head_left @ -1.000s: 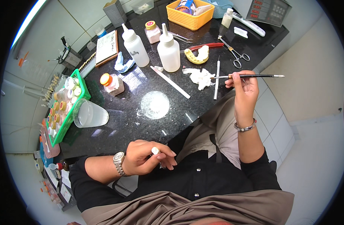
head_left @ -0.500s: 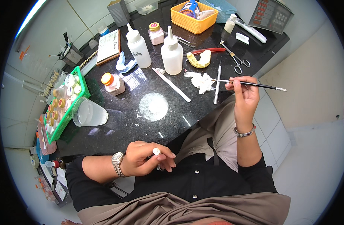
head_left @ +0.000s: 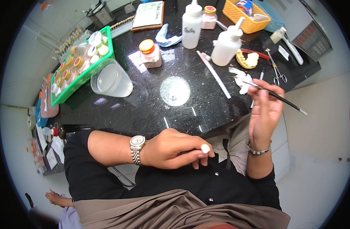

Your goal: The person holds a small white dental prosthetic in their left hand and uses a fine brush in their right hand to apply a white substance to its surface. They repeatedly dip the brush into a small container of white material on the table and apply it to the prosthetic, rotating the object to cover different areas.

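Observation:
My left hand (head_left: 171, 148), wearing a metal watch, is closed in front of my body. A small white tooth-shaped piece (head_left: 205, 148) is pinched between its thumb and forefinger. Raised at the right, my right hand (head_left: 266, 108) grips a slim black brush (head_left: 290, 103) like a pen. One end of the brush lies over a crumpled white tissue (head_left: 240, 81); the other, pale-tipped, points down to the right. Beyond the tissue sits a yellowish dental cast (head_left: 247, 60) with a white part on it. A thin metal instrument (head_left: 261, 74) is partly hidden behind my right hand.
Two white squeeze bottles (head_left: 226, 45) and an orange-capped jar (head_left: 150, 55) stand on the black countertop (head_left: 136, 114). A cup of cloudy liquid (head_left: 112, 80) is beside a green basket (head_left: 81, 87) of jars. A white stick (head_left: 215, 76) and scissor-handled forceps (head_left: 276, 68) lie toward the right.
The view has swung, so the bench things appear shifted. My left hand, still pinching the white piece, appears farther right and closer to my right hand. The brush stays in my right hand.

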Action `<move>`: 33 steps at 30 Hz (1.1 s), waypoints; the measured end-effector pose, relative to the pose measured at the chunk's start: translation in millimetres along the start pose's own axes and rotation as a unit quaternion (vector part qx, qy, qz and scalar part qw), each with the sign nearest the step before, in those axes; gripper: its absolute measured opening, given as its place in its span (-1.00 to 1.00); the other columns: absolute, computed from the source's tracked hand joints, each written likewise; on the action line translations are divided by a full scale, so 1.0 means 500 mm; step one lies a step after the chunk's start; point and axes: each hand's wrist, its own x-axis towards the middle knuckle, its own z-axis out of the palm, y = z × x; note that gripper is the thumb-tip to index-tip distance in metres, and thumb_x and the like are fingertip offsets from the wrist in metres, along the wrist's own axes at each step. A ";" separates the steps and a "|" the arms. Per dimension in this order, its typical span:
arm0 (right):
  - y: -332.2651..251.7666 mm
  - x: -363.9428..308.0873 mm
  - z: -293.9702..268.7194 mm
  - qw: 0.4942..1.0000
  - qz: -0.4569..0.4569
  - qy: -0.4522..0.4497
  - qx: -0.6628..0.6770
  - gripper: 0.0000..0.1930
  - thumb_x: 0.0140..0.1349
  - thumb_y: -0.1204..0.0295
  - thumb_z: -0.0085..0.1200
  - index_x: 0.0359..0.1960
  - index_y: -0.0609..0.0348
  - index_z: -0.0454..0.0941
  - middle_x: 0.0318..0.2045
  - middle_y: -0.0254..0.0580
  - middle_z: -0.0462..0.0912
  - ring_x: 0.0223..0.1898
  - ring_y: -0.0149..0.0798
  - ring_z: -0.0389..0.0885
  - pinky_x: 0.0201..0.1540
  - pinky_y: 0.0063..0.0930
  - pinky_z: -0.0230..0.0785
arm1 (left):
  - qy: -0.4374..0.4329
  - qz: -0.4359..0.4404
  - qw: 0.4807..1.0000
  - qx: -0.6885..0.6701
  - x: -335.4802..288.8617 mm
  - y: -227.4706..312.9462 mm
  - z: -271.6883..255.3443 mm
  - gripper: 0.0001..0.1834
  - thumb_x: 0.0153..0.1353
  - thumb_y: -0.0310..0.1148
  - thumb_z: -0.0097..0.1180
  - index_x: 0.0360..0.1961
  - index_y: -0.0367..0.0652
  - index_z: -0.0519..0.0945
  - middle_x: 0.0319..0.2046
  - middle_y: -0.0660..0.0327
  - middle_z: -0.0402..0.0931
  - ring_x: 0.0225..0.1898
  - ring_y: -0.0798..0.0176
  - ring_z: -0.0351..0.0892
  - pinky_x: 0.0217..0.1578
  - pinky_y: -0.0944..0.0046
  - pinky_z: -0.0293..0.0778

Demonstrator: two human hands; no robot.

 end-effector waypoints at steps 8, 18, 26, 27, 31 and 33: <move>0.076 -0.012 0.141 0.976 0.105 -0.191 -0.006 -0.71 0.15 0.70 -0.11 -0.13 0.25 0.13 -0.31 -0.09 0.42 -0.36 -0.39 0.50 -0.24 -0.58 0.41 | 0.029 0.046 0.998 0.007 -0.008 -0.018 0.005 -0.83 0.20 -0.48 -0.09 -0.23 -0.28 0.50 -0.48 0.21 0.57 -0.49 0.33 0.61 -0.49 0.41 0.50; 0.089 -0.020 0.163 0.969 0.097 -0.216 -0.067 -0.71 0.14 0.72 -0.13 -0.14 0.27 0.11 -0.32 -0.13 0.40 -0.36 -0.40 0.50 -0.26 -0.60 0.43 | 0.073 0.094 0.993 0.028 -0.011 -0.030 0.011 -0.84 0.15 -0.43 0.01 -0.23 -0.20 0.49 -0.46 0.26 0.54 -0.52 0.28 0.56 -0.56 0.37 0.47; 0.090 -0.019 0.167 0.967 0.093 -0.219 -0.091 -0.70 0.13 0.73 -0.11 -0.13 0.27 0.12 -0.33 -0.14 0.42 -0.36 -0.39 0.53 -0.26 -0.59 0.45 | 0.085 0.103 0.990 0.034 -0.010 -0.033 0.013 -0.84 0.14 -0.44 0.02 -0.23 -0.20 0.49 -0.45 0.26 0.54 -0.52 0.27 0.56 -0.57 0.35 0.47; 0.090 -0.019 0.167 0.966 0.092 -0.221 -0.094 -0.69 0.13 0.73 -0.11 -0.13 0.27 0.12 -0.34 -0.14 0.42 -0.36 -0.39 0.53 -0.26 -0.59 0.45 | 0.085 0.103 0.991 0.033 -0.010 -0.033 0.013 -0.84 0.14 -0.44 0.02 -0.23 -0.20 0.49 -0.44 0.26 0.54 -0.52 0.27 0.56 -0.57 0.35 0.47; 0.092 -0.019 0.167 0.967 0.096 -0.218 -0.090 -0.69 0.13 0.73 -0.11 -0.13 0.26 0.11 -0.33 -0.13 0.43 -0.36 -0.38 0.53 -0.25 -0.58 0.45 | 0.084 0.105 0.990 0.030 -0.010 -0.033 0.012 -0.84 0.14 -0.45 0.02 -0.23 -0.19 0.48 -0.45 0.25 0.54 -0.52 0.26 0.56 -0.57 0.35 0.47; 0.091 -0.019 0.167 0.968 0.102 -0.215 -0.082 -0.69 0.13 0.73 -0.11 -0.13 0.26 0.11 -0.33 -0.12 0.43 -0.36 -0.38 0.53 -0.25 -0.58 0.45 | 0.081 0.103 0.991 0.030 -0.010 -0.033 0.011 -0.84 0.14 -0.45 0.02 -0.23 -0.19 0.48 -0.45 0.25 0.54 -0.53 0.25 0.55 -0.57 0.35 0.46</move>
